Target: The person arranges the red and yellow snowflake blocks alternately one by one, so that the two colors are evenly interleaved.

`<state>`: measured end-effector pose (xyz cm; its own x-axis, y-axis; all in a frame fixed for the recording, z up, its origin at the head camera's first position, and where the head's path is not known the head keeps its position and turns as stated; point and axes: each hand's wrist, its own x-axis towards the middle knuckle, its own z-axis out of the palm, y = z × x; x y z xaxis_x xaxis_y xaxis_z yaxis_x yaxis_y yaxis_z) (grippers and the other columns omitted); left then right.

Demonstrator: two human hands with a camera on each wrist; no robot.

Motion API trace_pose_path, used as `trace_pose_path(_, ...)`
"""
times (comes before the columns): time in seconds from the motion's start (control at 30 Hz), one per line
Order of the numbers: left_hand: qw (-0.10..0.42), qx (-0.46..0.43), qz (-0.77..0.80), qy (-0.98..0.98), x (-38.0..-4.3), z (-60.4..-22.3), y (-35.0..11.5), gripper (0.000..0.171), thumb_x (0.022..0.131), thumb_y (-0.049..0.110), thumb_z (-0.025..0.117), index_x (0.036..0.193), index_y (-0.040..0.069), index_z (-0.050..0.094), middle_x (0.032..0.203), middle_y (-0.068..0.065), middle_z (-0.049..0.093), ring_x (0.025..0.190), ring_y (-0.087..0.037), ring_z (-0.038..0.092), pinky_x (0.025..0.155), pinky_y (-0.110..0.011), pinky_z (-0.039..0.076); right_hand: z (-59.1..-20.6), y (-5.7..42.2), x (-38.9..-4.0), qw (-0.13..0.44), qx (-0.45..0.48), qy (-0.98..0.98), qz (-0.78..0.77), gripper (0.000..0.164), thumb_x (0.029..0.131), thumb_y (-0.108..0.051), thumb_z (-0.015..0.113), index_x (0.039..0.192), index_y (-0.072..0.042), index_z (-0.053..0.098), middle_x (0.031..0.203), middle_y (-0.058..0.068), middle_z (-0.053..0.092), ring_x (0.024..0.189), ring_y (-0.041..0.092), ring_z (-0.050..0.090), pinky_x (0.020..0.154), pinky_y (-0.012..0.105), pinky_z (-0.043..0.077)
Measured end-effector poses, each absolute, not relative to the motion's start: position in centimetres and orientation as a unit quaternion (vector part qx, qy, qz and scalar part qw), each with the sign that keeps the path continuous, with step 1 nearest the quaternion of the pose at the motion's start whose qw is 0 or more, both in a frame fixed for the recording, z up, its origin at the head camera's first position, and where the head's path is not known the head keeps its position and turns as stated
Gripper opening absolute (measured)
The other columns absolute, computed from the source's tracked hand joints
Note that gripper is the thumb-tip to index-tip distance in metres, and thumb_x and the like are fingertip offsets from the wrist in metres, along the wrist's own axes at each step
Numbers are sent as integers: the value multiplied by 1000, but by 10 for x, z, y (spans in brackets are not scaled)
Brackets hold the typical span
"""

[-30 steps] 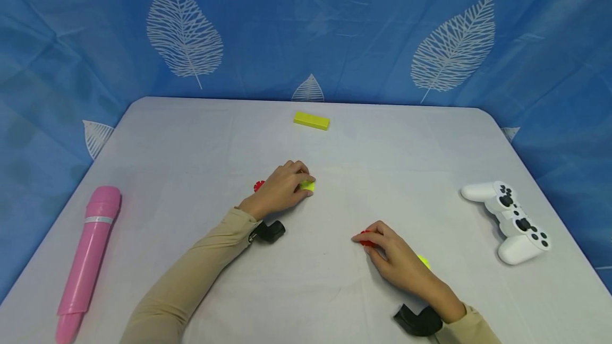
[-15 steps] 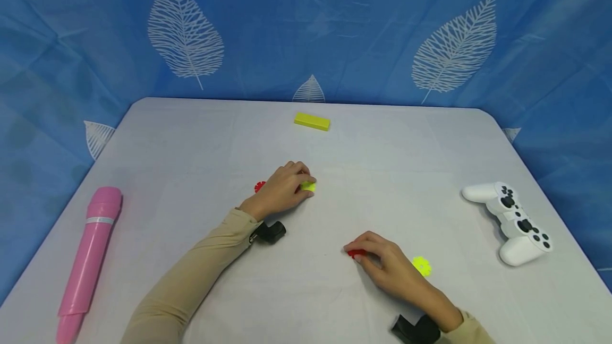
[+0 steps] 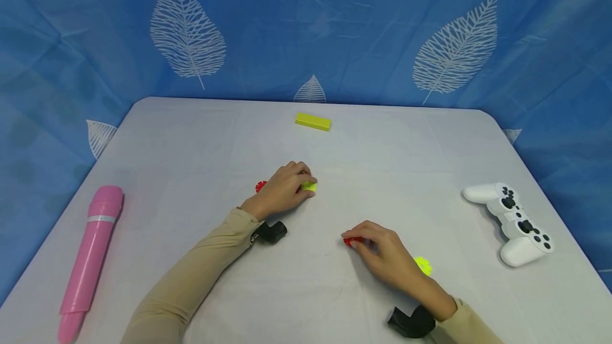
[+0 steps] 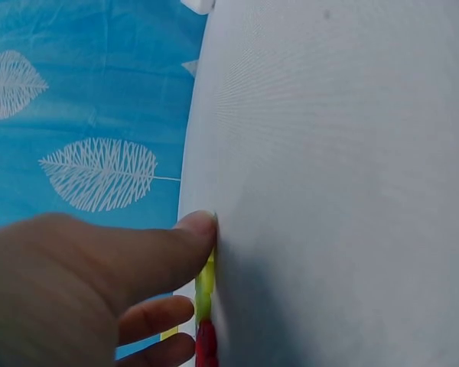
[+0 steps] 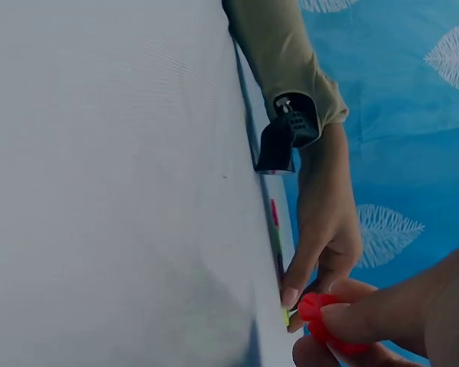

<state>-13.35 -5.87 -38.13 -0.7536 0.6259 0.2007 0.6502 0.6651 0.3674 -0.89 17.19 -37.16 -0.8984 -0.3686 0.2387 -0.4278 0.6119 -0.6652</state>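
My left hand (image 3: 281, 189) rests on the white table, pinching a yellow-green notched disc (image 3: 309, 186) between thumb and fingers. A red notched disc (image 3: 260, 186) shows behind that hand. In the left wrist view, a red piece (image 4: 206, 342) touches the yellow-green disc's edge; whether they are joined is hidden. My right hand (image 3: 389, 256) pinches a red notched disc (image 5: 315, 310) in its fingertips, apart from the left hand's disc. Beside the right hand lies another yellow-green notched disc (image 3: 423, 265), partly covered by it.
At the far edge of the table lies a yellow block (image 3: 313, 121). A pink microphone-shaped object (image 3: 93, 259) is at the left, and a white game controller (image 3: 509, 223) at the right. Black wrist cameras (image 3: 415, 323) sit by both sleeves. A blue leaf-patterned cloth (image 3: 311, 25) hangs behind.
My right hand has shifted left with the red disc, then slightly up in the view, exposing more of the yellow-green disc beside it. The left hand has stayed in place.
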Motion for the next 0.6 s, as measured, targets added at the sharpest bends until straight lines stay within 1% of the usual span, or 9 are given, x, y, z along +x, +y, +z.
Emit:
trace_pose_path(0.23, 32, -351, -213, -911, -133, -381, -58, 28, 82, 25, 66, 106, 9, 68, 104, -4, 57, 91, -19, 50, 76, -31, 42, -360, 162, -34, 59, 193, -904, 376, 22, 78, 1, 64, 92, -14, 72, 86, -7, 67, 69, 1, 51, 60, 22, 45)
trace_pose_path(0.4, 25, -351, -216, -911, -133, -381, -58, 29, 83, 23, 66, 107, 8, 68, 104, -3, 58, 91, -18, 49, 76, -31, 42, -357, 155, -54, 69, 167, -910, 374, 24, 78, 2, 62, 93, -13, 72, 85, -4, 68, 69, 5, 53, 60, 24, 44)
trace_pose_path(0.5, 23, -351, -216, -911, -133, -381, -58, 28, 82, 23, 66, 107, 8, 68, 103, -2, 58, 90, -17, 49, 75, -30, 42, -357, 151, -66, 65, 150, -913, 375, 24, 78, 2, 61, 93, -13, 72, 86, -2, 69, 71, 9, 55, 60, 23, 44)
trace_pose_path(0.6, 28, -352, -219, -909, -133, -382, -57, 28, 82, 22, 67, 105, 8, 69, 101, -2, 59, 88, -17, 50, 74, -30, 41, -359, 146, -77, 55, 135, -913, 380, 24, 79, 1, 59, 93, -12, 72, 89, 2, 69, 73, 13, 58, 58, 21, 43)
